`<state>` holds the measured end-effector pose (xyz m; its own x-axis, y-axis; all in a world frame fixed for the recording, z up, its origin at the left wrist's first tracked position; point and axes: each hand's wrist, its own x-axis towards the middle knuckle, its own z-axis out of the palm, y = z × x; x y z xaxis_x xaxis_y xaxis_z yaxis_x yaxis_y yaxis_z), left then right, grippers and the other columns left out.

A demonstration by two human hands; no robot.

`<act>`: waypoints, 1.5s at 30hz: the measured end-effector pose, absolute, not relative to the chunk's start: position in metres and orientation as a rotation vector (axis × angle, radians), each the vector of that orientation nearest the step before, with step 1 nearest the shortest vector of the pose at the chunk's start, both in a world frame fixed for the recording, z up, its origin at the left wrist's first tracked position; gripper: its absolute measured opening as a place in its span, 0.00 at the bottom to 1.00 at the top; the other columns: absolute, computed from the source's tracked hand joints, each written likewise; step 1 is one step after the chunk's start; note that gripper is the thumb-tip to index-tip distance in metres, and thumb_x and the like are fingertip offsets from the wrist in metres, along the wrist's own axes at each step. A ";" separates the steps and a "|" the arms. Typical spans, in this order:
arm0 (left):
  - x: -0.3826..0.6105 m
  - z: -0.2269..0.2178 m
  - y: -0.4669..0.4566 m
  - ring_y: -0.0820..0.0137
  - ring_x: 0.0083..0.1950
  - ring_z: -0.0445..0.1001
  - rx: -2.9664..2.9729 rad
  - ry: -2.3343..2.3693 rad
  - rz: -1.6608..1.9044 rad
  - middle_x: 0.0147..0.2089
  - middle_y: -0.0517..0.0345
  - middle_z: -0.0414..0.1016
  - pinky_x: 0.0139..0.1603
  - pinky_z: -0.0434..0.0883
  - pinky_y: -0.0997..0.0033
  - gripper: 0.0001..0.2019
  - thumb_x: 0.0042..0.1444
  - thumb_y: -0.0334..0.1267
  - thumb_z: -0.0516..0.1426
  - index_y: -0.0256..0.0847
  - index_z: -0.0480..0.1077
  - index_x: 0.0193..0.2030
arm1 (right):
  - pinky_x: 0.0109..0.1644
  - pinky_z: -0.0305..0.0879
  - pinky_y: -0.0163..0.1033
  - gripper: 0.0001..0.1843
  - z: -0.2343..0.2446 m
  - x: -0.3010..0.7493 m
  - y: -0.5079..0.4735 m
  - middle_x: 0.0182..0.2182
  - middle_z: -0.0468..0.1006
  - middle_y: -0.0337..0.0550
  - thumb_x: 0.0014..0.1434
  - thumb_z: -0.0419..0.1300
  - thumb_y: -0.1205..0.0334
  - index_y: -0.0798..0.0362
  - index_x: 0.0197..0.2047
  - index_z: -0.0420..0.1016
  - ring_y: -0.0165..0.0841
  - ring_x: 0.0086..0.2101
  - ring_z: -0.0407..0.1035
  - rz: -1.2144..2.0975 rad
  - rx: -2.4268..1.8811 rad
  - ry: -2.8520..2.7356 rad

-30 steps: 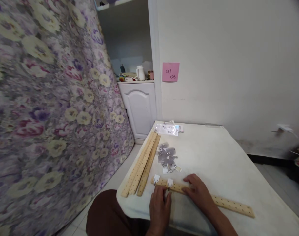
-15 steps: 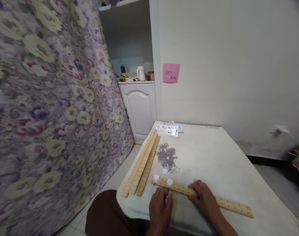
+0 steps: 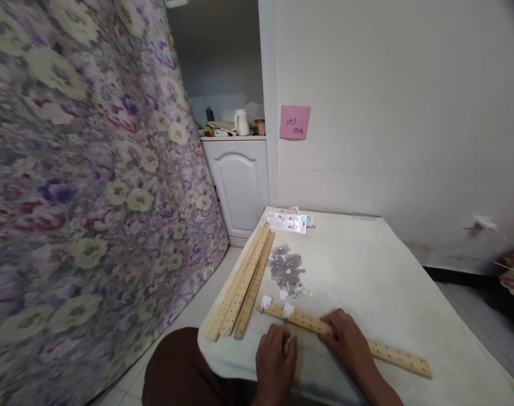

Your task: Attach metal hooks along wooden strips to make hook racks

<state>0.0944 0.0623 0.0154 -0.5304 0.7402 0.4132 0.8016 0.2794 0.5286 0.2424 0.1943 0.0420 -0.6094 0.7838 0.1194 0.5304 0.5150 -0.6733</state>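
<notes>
Desk (image 3: 367,265) has pale top. Perforated wooden strip (image 3: 400,357) lies crosswise on its near part. Right hand (image 3: 349,338) spans strip's middle, thumb and fingers at opposite edges, holding it. Left hand (image 3: 276,358) curled just beside strip's near edge; cannot tell whether it grips anything. Two white-backed hooks (image 3: 288,310) sit toward strip's left end.

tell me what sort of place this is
Probably a room in a home: a floral curtain, a white arched-panel cupboard door and a white jug above it suggest this.
</notes>
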 end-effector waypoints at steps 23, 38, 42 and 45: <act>0.092 0.006 0.063 0.70 0.31 0.67 -1.507 -2.431 -1.028 0.29 0.61 0.69 0.33 0.60 0.71 0.07 0.58 0.38 0.52 0.44 0.64 0.29 | 0.49 0.63 0.40 0.18 0.052 0.163 0.237 0.41 0.78 0.50 0.58 0.48 0.65 0.54 0.46 0.74 0.38 0.43 0.71 0.808 -0.923 -2.381; 0.090 0.015 0.063 0.70 0.32 0.67 -1.605 -2.404 -1.072 0.30 0.61 0.70 0.34 0.61 0.70 0.06 0.58 0.38 0.52 0.44 0.65 0.30 | 0.32 0.64 0.35 0.15 0.060 0.213 0.226 0.27 0.71 0.37 0.53 0.56 0.58 0.52 0.44 0.71 0.31 0.26 0.66 1.357 -0.899 -1.892; 0.102 0.023 0.062 0.70 0.32 0.68 -1.682 -2.379 -1.118 0.29 0.61 0.70 0.34 0.62 0.71 0.07 0.59 0.37 0.51 0.43 0.65 0.30 | 0.32 0.62 0.35 0.16 0.051 0.224 0.224 0.26 0.69 0.37 0.53 0.56 0.56 0.54 0.43 0.72 0.30 0.26 0.65 1.494 -0.886 -1.840; 0.119 0.023 0.064 0.70 0.33 0.69 -1.773 -2.372 -1.147 0.30 0.60 0.70 0.34 0.63 0.72 0.06 0.58 0.36 0.52 0.43 0.65 0.31 | 0.30 0.59 0.35 0.15 0.048 0.229 0.223 0.24 0.69 0.36 0.52 0.56 0.58 0.55 0.41 0.73 0.30 0.25 0.63 1.438 -0.918 -1.895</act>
<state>0.1194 0.0642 0.0234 -0.3765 0.8461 0.3774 0.8212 0.1161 0.5588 0.2287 0.2228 0.0482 -0.5931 0.8040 0.0429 0.1751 0.1809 -0.9678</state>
